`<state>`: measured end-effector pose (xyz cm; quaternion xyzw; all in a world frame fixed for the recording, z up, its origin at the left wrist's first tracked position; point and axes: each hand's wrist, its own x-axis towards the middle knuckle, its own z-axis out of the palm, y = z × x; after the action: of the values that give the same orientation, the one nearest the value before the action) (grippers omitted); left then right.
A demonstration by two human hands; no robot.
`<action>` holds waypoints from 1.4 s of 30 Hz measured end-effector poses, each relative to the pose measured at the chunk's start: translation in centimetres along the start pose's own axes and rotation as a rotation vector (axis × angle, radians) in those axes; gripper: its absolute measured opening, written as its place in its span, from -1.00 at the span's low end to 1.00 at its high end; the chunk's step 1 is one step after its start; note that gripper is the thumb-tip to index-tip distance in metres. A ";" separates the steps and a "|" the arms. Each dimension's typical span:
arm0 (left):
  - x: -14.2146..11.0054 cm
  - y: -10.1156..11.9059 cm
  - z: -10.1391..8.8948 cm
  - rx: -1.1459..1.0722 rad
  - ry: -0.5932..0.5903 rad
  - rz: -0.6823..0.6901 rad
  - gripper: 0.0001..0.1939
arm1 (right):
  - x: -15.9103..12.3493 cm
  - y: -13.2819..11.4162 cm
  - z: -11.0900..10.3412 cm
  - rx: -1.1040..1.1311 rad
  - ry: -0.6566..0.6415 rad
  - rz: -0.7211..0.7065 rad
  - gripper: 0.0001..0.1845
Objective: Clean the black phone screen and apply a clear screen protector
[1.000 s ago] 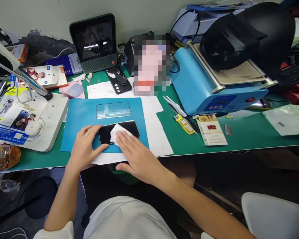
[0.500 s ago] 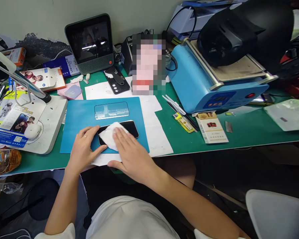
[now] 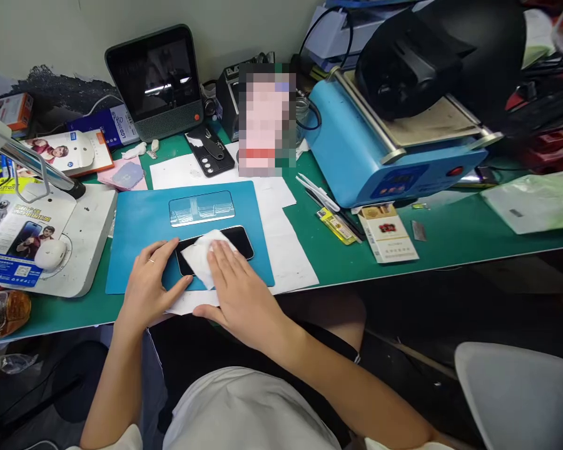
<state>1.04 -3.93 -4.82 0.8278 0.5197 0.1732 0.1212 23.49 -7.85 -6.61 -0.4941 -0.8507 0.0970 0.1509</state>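
A black phone (image 3: 237, 240) lies screen-up on a blue mat (image 3: 141, 225) near the table's front edge. My left hand (image 3: 151, 289) rests on the mat with fingers spread around the phone's left end, thumb under its near edge. My right hand (image 3: 237, 294) lies flat, fingers together, pressing a white wipe (image 3: 197, 256) onto the phone's screen. A clear screen protector (image 3: 201, 207) lies on the mat just behind the phone.
White paper sheets (image 3: 286, 256) lie under and right of the mat. A blue laminating machine (image 3: 385, 156) stands at right, a small box (image 3: 388, 232) and tweezers (image 3: 316, 192) before it. A dark monitor (image 3: 154, 80) stands at the back, a white stand base (image 3: 82, 244) at left.
My right hand has slid the white wipe leftward across the phone screen. The left hand has stayed at the phone's left end. The camera view has shifted slightly.
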 end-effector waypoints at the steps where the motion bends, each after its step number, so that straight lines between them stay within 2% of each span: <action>1: 0.0 0.0 0.0 0.004 0.003 -0.004 -0.31 | -0.7 0.6 -0.2 -0.022 -0.002 0.030 0.17; 4: 0.0 0.1 0.0 0.015 0.010 -0.008 -0.30 | -1.9 1.4 -0.4 -0.076 -0.001 0.135 0.18; 6: 0.1 0.2 0.0 0.015 0.007 -0.006 -0.30 | -1.5 0.7 -0.1 -0.097 0.006 0.168 0.20; 10: 0.1 0.2 -0.1 0.006 0.002 0.010 -0.30 | 0.3 -1.8 0.7 -0.081 0.016 0.078 0.27; 12: 0.1 0.1 -0.1 0.005 0.006 0.017 -0.30 | 0.6 -2.2 0.7 -0.068 0.024 0.004 0.27; 15: 0.2 0.0 0.0 -0.001 0.013 0.014 -0.30 | -0.6 -1.0 0.3 -0.071 0.035 -0.041 0.22; 20: 0.2 0.2 0.1 -0.002 -0.001 -0.014 -0.29 | -2.8 2.2 -0.8 -0.081 0.012 0.040 0.14; 23: 0.1 0.4 0.0 -0.019 -0.004 -0.035 -0.28 | -1.3 2.4 -0.9 -0.050 -0.019 0.089 0.16; 26: -0.2 0.5 -0.2 -0.115 -0.017 -0.065 -0.35 | 1.4 1.0 -0.4 -0.023 -0.040 0.130 0.23; 29: -0.4 0.4 -0.3 -0.295 0.022 -0.121 -0.46 | 3.8 -1.3 0.3 0.011 -0.051 0.073 0.25; 32: -0.5 0.2 -0.1 -0.382 0.071 -0.161 -0.48 | 4.8 -3.0 0.7 0.021 -0.046 -0.018 0.26; 36: -0.5 0.1 0.1 -0.367 0.086 -0.134 -0.49 | 3.5 -3.1 0.9 0.007 -0.034 -0.136 0.27; 39: -0.5 0.2 0.1 -0.341 0.103 -0.111 -0.49 | 1.1 -1.4 0.7 0.021 -0.034 -0.204 0.24; 42: -0.7 0.3 0.1 -0.327 0.135 -0.103 -0.50 | -0.6 0.9 0.1 0.026 -0.028 -0.176 0.19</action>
<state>1.06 -4.67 -4.85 0.7558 0.5331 0.3043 0.2278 24.45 -7.94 -7.09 -0.4139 -0.8916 0.1011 0.1535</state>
